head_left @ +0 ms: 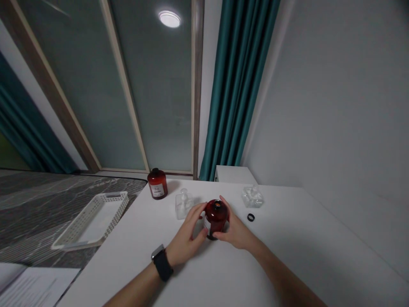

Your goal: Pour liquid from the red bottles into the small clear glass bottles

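Note:
A dark red glass bottle (218, 214) with an uncapped neck stands between my two hands on the white table. My left hand (189, 234), a black watch on its wrist, curls round the bottle's left side near its pale label. From the right, my right hand (235, 228) wraps the other side, thumb low on the front. Just behind my left hand is a clear glass bottle (181, 205). Right of my right hand lies a black ring (251, 217), with a crumpled clear plastic wrapper (252, 196) behind it.
A second red bottle (157, 185) with a black top and white label stands at the table's (204, 277) back left corner. On the floor at left is a white perforated basket (116, 217). Open printed pages (41, 285) lie at lower left. A white box (234, 174) stands beyond the far edge.

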Tool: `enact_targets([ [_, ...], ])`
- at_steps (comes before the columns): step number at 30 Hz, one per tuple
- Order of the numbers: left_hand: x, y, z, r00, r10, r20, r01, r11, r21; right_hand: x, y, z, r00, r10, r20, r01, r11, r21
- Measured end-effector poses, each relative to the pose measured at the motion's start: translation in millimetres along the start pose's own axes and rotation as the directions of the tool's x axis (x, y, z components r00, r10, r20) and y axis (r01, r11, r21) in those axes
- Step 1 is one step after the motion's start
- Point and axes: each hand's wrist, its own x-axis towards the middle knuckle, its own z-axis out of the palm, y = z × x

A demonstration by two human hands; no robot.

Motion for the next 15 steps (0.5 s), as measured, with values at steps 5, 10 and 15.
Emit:
enact_targets([
  [5, 0, 1, -2, 1.0, -0.015, 0.011, 0.015, 1.0, -0.008, 0, 5, 10, 1.0, -0.025, -0.017, 0.024, 0.999, -0.045],
  [10, -2, -2, -2, 1.0, -0.017, 0.002, 0.017, 1.0, -0.005, 1, 13, 11, 0.995, -0.025, -0.1, -0.012, 0.936, -0.351],
  [15, -1, -4, -2, 1.0, -0.012, -0.003, 0.012, 1.0, 0.006, -3, 20, 10, 0.995, -0.028, -0.097, -0.026, 0.856, -0.517],
])
